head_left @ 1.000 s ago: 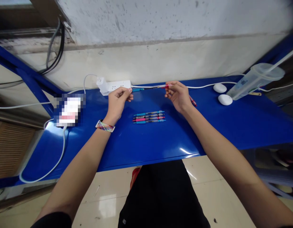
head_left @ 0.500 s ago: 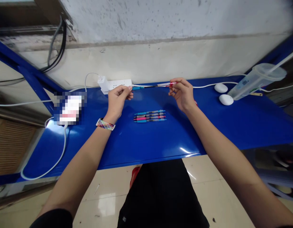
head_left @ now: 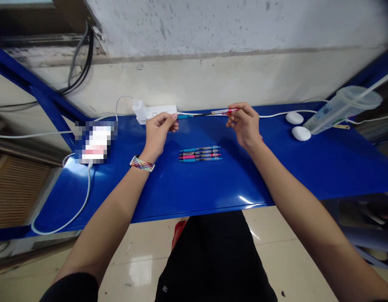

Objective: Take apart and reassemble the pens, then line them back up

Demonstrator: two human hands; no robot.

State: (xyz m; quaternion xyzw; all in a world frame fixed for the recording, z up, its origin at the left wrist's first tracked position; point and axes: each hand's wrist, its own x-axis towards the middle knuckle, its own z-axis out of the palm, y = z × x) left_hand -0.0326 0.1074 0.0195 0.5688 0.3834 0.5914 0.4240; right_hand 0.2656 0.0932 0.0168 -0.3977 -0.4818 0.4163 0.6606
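Observation:
My left hand (head_left: pixel 161 129) pinches a blue pen grip section (head_left: pixel 185 117) at the back of the blue table. From it a dark refill (head_left: pixel 202 114) runs right, its far end inside a clear barrel with a red end (head_left: pixel 223 112). My right hand (head_left: pixel 245 126) holds that barrel between thumb and fingers. Below and between my hands, several pens lie side by side on the blue table (head_left: pixel 200 188): a blue pen (head_left: pixel 200 149) at the back, a grey one and a pink pen (head_left: pixel 199 156) in the middle, another blue pen (head_left: pixel 200 160) in front.
A white power strip (head_left: pixel 161 110) with a charger (head_left: pixel 139 112) is behind my left hand. A blurred phone (head_left: pixel 96 142) with a cable lies left. Two white rounded objects (head_left: pixel 297 126) and a tilted clear container (head_left: pixel 327 111) stand right. A wall rises behind.
The whole view has shifted slightly, so things appear a little farther right. Both hands keep their hold on the pen parts, with no clear change between them.

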